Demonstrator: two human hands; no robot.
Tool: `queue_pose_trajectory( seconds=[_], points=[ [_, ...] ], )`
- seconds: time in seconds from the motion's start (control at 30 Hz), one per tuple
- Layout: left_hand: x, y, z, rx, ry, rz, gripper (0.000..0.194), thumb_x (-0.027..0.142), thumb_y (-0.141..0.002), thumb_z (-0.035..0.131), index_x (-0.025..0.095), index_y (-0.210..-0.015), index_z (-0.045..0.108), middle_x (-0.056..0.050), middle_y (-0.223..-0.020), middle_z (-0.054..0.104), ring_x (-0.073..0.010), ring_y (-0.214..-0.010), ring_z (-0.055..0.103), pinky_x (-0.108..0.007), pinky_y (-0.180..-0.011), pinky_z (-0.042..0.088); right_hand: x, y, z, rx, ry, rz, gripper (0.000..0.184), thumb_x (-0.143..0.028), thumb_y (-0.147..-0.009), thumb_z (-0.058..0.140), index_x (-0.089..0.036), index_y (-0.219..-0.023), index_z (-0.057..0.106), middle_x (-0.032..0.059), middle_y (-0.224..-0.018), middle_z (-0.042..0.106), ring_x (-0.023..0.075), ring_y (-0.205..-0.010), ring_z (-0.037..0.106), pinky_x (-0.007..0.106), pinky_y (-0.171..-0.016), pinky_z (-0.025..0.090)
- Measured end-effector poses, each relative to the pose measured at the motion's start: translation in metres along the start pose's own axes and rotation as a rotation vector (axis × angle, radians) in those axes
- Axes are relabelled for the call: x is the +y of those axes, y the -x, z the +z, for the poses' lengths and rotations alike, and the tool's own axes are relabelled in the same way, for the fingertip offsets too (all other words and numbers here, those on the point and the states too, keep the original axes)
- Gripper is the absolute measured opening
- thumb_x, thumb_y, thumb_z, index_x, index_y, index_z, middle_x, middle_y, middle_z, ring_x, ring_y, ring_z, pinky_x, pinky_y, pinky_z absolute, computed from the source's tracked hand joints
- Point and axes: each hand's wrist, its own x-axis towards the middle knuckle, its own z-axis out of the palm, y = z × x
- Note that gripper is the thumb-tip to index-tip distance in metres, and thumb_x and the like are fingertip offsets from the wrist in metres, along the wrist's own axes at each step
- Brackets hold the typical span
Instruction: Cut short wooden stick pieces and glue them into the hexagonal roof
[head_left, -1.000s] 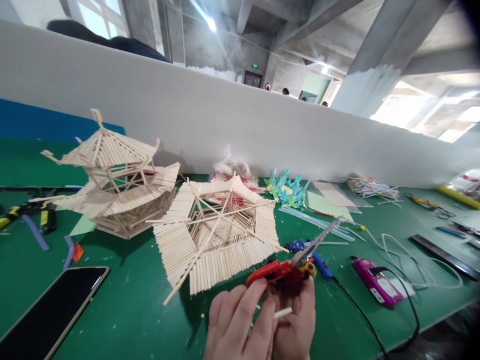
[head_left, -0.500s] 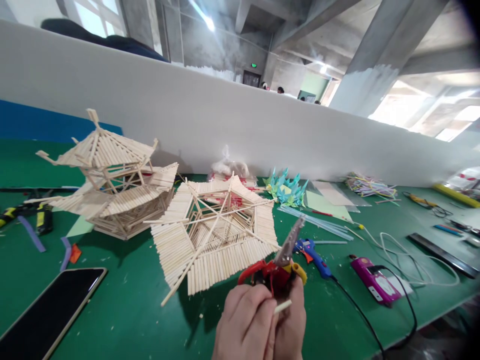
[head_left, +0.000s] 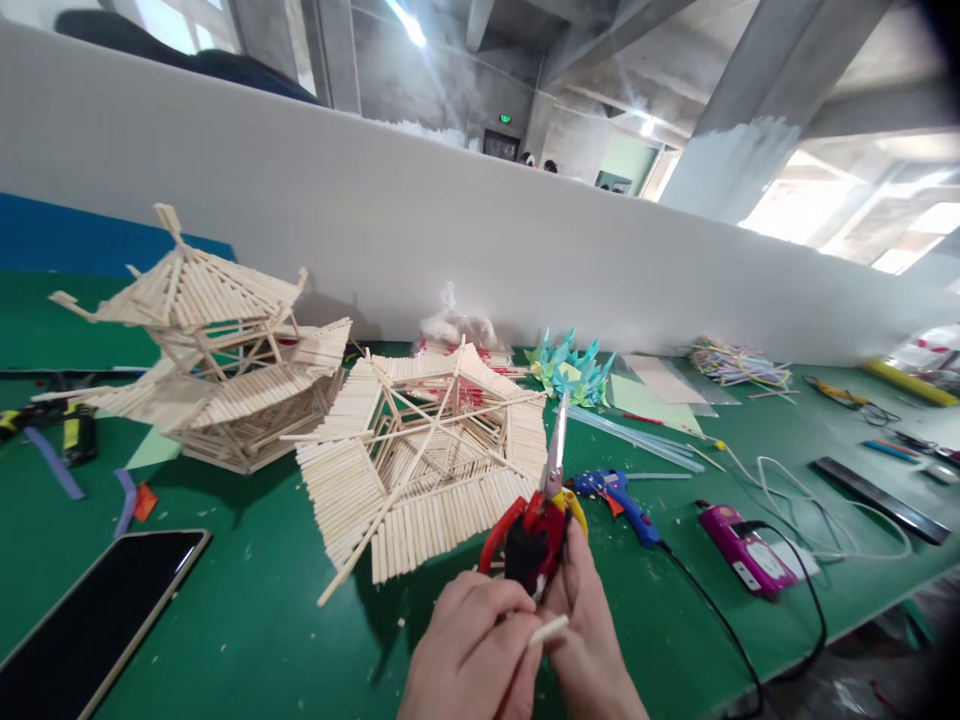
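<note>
My right hand grips red-handled scissors, whose blades point up and away, near the edge of the flat stick roof. My left hand pinches a short wooden stick just below the scissor handles. Both hands meet at the bottom middle of the view, above the green table. A stick pagoda model stands at the left behind the roof piece.
A black phone lies at the front left. A blue glue gun and a purple device with cables lie to the right. Paper cranes, straws and tools sit along the white partition. Pliers rest far left.
The scissors have swung from pointing right and lying low to pointing nearly straight up. Both hands shifted slightly left, still holding the stick.
</note>
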Motion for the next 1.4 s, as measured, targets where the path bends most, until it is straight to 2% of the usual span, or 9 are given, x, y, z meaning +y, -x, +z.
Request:
queue_pose_trajectory(
  seconds=[0.13, 0.2, 0.3, 0.4, 0.6, 0.77, 1.03, 1.23, 1.4],
  points=[
    [0.001, 0.006, -0.013, -0.004, 0.202, -0.255, 0.019, 0.004, -0.078, 0.052, 0.019, -0.085, 0.061, -0.005, -0.085, 0.062, -0.015, -0.076, 0.06, -0.022, -0.068, 0.051, -0.007, 0.005, -0.013, -0.149, -0.165, 0.093, 0.075, -0.009, -0.059, 0.06, -0.028, -0.128, 0.038, 0.0029, -0.133, 0.047, 0.0206, -0.122, 0.042, 0.032, -0.094, 0.041],
    [0.003, 0.007, -0.018, 0.053, 0.315, -0.423, 0.015, 0.01, -0.079, 0.053, 0.022, -0.081, 0.062, -0.002, -0.084, 0.061, -0.0152, -0.075, 0.061, -0.022, -0.067, 0.05, -0.013, 0.005, -0.016, -0.105, -0.125, 0.065, 0.072, -0.013, -0.061, 0.064, -0.027, -0.127, 0.038, 0.0038, -0.134, 0.046, 0.0201, -0.124, 0.04, 0.031, -0.096, 0.04],
    [0.006, 0.007, -0.022, 0.081, 0.496, -0.668, 0.012, 0.021, -0.079, 0.055, 0.023, -0.073, 0.065, -0.001, -0.079, 0.06, -0.0155, -0.071, 0.06, -0.022, -0.062, 0.047, -0.024, 0.004, -0.017, 0.006, 0.057, 0.048, 0.073, -0.021, -0.059, 0.071, -0.022, -0.124, 0.038, 0.0098, -0.126, 0.054, 0.023, -0.115, 0.05, 0.03, -0.089, 0.046],
    [0.006, 0.007, -0.022, 0.025, 0.633, -0.88, 0.018, 0.029, -0.079, 0.057, 0.021, -0.066, 0.067, 0.001, -0.069, 0.058, -0.0135, -0.065, 0.053, -0.021, -0.059, 0.042, -0.032, 0.002, -0.018, 0.063, 0.292, 0.01, 0.061, -0.026, -0.059, 0.073, -0.02, -0.113, 0.044, 0.0079, -0.097, 0.067, 0.0205, -0.084, 0.065, 0.026, -0.07, 0.053],
    [0.001, 0.012, -0.011, 0.04, 0.994, -1.129, 0.019, 0.034, -0.075, 0.062, 0.017, -0.069, 0.069, 0.002, -0.054, 0.06, -0.0087, -0.049, 0.044, -0.02, -0.049, 0.033, -0.043, 0.009, -0.026, 0.137, 0.635, -0.062, 0.053, -0.036, -0.059, 0.073, -0.021, -0.104, 0.051, -0.0033, -0.069, 0.057, 0.0139, -0.058, 0.056, 0.022, -0.051, 0.047],
    [0.001, 0.015, -0.011, 0.033, 1.019, -1.176, 0.022, 0.036, -0.078, 0.058, 0.017, -0.07, 0.066, 0.006, -0.041, 0.051, -0.0063, -0.04, 0.034, -0.02, -0.043, 0.024, -0.054, 0.019, -0.044, -0.118, 0.978, -0.051, 0.036, -0.037, -0.065, 0.064, -0.02, -0.094, 0.052, -0.0045, -0.057, 0.053, 0.0131, -0.05, 0.048, 0.022, -0.047, 0.041],
    [0.002, 0.013, -0.018, 0.016, 0.869, -1.11, 0.02, 0.034, -0.08, 0.056, 0.017, -0.072, 0.063, 0.008, -0.043, 0.046, -0.0077, -0.043, 0.035, -0.022, -0.047, 0.025, -0.058, 0.021, -0.072, -0.496, 1.31, 0.108, 0.044, -0.035, -0.067, 0.059, -0.02, -0.106, 0.048, 0.0006, -0.066, 0.062, 0.0167, -0.052, 0.055, 0.025, -0.05, 0.045],
    [0.001, 0.009, -0.02, -0.089, 0.657, -0.978, 0.026, 0.033, -0.085, 0.048, 0.018, -0.066, 0.059, 0.007, -0.046, 0.044, -0.01, -0.047, 0.038, -0.023, -0.049, 0.028, -0.048, 0.023, -0.068, -0.526, 1.237, 0.14, 0.055, -0.032, -0.06, 0.062, -0.018, -0.111, 0.049, 0.0064, -0.079, 0.067, 0.0211, -0.065, 0.061, 0.027, -0.06, 0.048],
    [0.001, 0.008, -0.02, -0.158, 0.493, -0.862, 0.03, 0.031, -0.086, 0.042, 0.02, -0.061, 0.052, 0.007, -0.047, 0.042, -0.0111, -0.046, 0.041, -0.023, -0.048, 0.032, -0.048, 0.027, -0.056, -0.493, 1.119, 0.154, 0.044, -0.029, -0.058, 0.061, -0.02, -0.101, 0.056, 0.0015, -0.065, 0.064, 0.0173, -0.054, 0.057, 0.023, -0.049, 0.045]
  ],
)
